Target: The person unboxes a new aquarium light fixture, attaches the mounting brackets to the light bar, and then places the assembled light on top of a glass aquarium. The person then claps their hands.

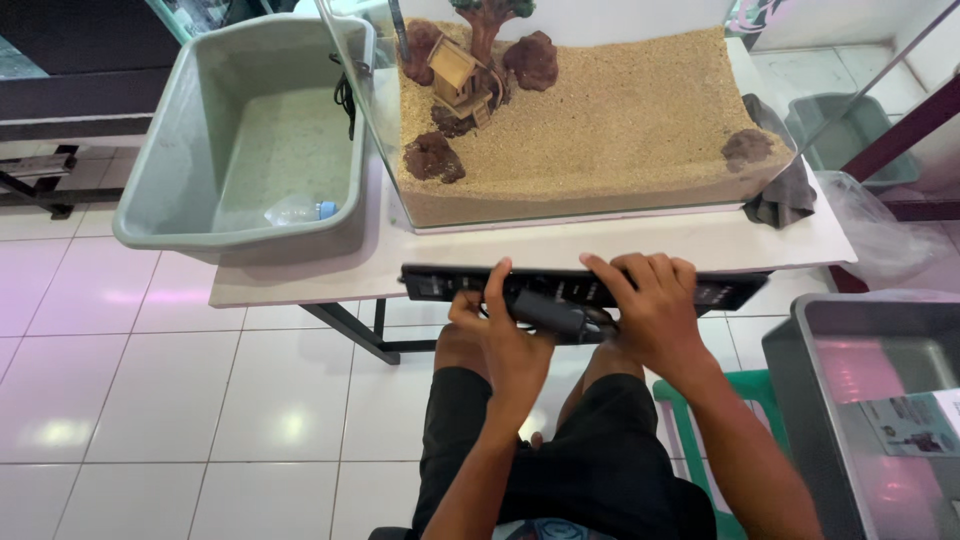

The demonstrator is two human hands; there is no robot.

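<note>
tank [600, 120]: upper centre, on the worktop [300, 285]
tub [250, 130]: upper left, beside the tank
light bar [440, 282]: centre, before the worktop edge, in both hands
bin [800, 380]: lower right

Long, flat black light bar [585, 287], held level and crosswise just off the near edge of the counter [300, 285], over the lap. Slim and rectangular, dark top face with small pale markings toward both ends. Dark grey cylindrical piece [548, 315] tucked under its middle. Left grip [505, 335] clamped left of centre, right grip [650, 310] draped over the right half.
</note>
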